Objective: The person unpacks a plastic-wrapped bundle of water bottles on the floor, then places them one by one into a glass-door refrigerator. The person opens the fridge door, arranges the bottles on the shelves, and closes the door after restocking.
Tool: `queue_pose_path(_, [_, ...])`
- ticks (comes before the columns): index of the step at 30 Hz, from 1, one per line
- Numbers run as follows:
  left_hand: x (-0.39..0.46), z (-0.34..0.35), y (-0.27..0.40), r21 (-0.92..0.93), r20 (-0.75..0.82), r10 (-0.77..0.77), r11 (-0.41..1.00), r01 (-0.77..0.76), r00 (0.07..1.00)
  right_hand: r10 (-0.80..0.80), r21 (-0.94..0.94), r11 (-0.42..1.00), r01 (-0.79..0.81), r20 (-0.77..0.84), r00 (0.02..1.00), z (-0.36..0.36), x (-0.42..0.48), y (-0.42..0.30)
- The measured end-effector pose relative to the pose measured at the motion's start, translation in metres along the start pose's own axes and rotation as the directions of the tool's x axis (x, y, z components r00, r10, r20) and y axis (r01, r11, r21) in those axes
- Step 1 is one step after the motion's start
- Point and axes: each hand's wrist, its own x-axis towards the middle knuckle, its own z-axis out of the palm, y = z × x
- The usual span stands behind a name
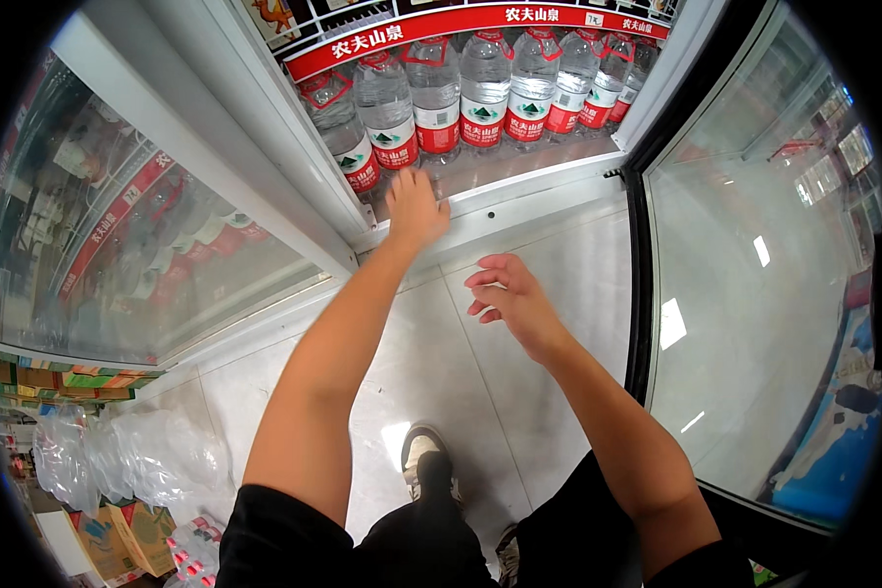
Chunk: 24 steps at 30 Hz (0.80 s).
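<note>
Large clear water bottles (483, 95) with red-and-white labels and red carry handles stand in a row on the bottom shelf of a display fridge. My left hand (414, 209) reaches over the fridge's white sill (500, 209), its fingertips near the base of the second bottle from the left (386, 110); whether they touch cannot be told. The hand is slightly blurred and holds nothing visible. Above the tiled floor, in front of the sill, my right hand (511, 294) is held with its fingers apart and bent, empty. The glass door (735, 242) with a black frame stands open at the right.
A second glass door (154, 242) is at the left, with more bottles behind it. Clear plastic bags (154, 448), cardboard boxes (121, 540) and wrapped bottles with red caps (195, 551) lie at the lower left. A red shelf strip (456, 26) runs above the bottles.
</note>
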Motion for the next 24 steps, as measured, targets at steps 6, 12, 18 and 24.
queue_pose_path(6, [-0.166, -0.011, 0.004, -0.357, -0.082, 0.066, 0.930, -0.091, 0.994, -0.036, 0.069, 0.997, 0.032, 0.070, 0.997, 0.036, 0.009, 0.012])
queue_pose_path(12, [-0.318, -0.097, -0.006, -0.464, 0.120, -0.439, 0.769, 0.441, 0.891, -0.155, 0.188, 0.973, 0.132, 0.116, 0.981, 0.092, -0.015, 0.007])
queue_pose_path(18, [-0.339, -0.268, -0.030, -0.512, 0.074, -0.571, 0.682, 0.522, 0.818, -0.281, 0.135, 0.947, 0.291, -0.086, 0.956, 0.111, -0.090, 0.097])
queue_pose_path(24, [-0.248, -0.398, 0.053, -0.545, 0.193, -0.205, 0.790, 0.279, 0.960, -0.308, -0.199, 0.936, 0.290, -0.067, 0.949, 0.109, -0.192, 0.054])
